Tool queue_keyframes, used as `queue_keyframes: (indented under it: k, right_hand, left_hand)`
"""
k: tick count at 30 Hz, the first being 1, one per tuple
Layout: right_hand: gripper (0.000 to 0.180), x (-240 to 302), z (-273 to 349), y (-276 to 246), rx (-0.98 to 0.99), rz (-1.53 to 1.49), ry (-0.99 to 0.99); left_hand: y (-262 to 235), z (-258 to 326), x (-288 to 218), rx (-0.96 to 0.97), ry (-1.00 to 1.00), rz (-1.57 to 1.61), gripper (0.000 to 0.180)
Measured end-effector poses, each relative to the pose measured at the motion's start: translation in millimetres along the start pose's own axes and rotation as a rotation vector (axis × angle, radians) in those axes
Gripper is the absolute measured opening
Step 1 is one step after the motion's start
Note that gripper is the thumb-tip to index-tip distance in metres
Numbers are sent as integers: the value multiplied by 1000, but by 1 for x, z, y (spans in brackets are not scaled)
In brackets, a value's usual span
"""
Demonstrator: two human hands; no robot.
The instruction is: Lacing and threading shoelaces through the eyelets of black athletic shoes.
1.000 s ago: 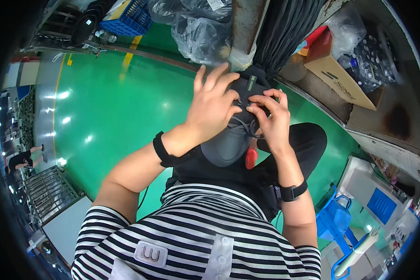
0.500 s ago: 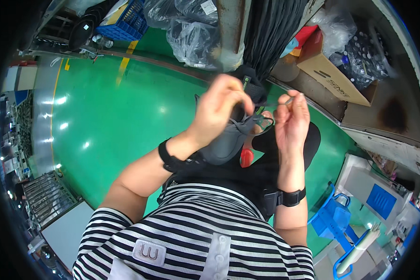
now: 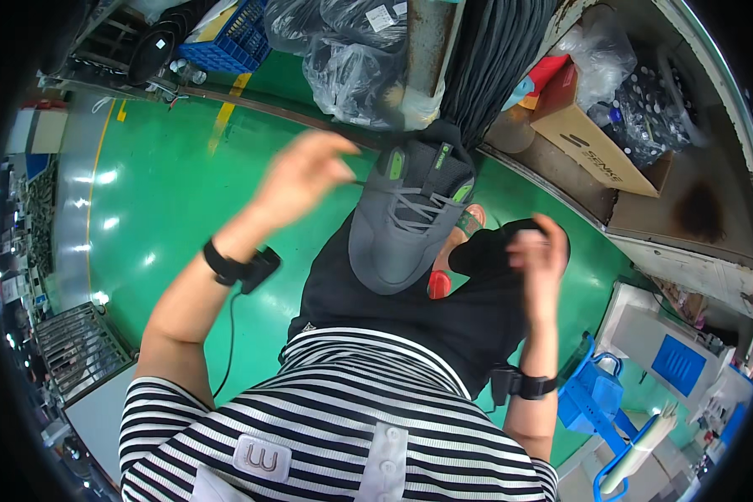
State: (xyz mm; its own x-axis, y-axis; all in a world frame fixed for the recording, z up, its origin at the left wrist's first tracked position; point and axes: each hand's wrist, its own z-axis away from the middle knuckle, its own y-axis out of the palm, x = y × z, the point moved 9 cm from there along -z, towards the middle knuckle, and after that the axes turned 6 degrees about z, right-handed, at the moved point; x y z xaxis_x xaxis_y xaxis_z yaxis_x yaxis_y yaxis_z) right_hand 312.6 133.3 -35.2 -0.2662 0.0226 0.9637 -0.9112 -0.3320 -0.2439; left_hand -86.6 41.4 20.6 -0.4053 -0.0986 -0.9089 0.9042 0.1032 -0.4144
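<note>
A green floor [image 3: 176, 209] fills the head view; both hands have parted, baring the lacing [image 3: 414, 209] of the grey sneaker [image 3: 393, 251] over the lap. Left hand [image 3: 304, 177] and right hand [image 3: 540, 255] have loosely bent fingers; blur hides any held lace end. A cardboard box [image 3: 594, 155] contains plastic-bagged dark pieces [image 3: 647, 113].

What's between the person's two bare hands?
In the head view, between the left hand and right hand: mainly a dark grey lace-up shoe and a black-trousered leg.

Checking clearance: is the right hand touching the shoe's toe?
Apart: the head view plainly shows black trousers between the right hand and the shoe's toe.
</note>
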Motion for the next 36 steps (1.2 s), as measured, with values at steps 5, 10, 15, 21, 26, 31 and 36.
queue_keyframes:
  k: [5,10,15,21,26,31,36]
  right_hand:
    - [29,96,-4,122,300,481,-286]
    - [14,115,-16,143,120,1001,-504]
    - [10,116,-34,149,210,1024,-594]
    - [10,59,-28,112,761,365,227]
    - [14,62,-37,101,440,630,-50]
    - [13,66,-40,106,103,431,-88]
    - [4,79,-32,111,96,318,-142]
  left_hand:
    - [95,-3,-94,282,485,-571,15]
    - [112,-8,-98,410,660,-807,10]
    - [97,13,-76,190,877,-844,18]
    - [82,45,-31,155,558,-664,56]
    - [66,34,-2,59,30,-80,52]
    - [54,16,6,-72,-384,988,40]
    - [66,4,-15,25,-378,816,28]
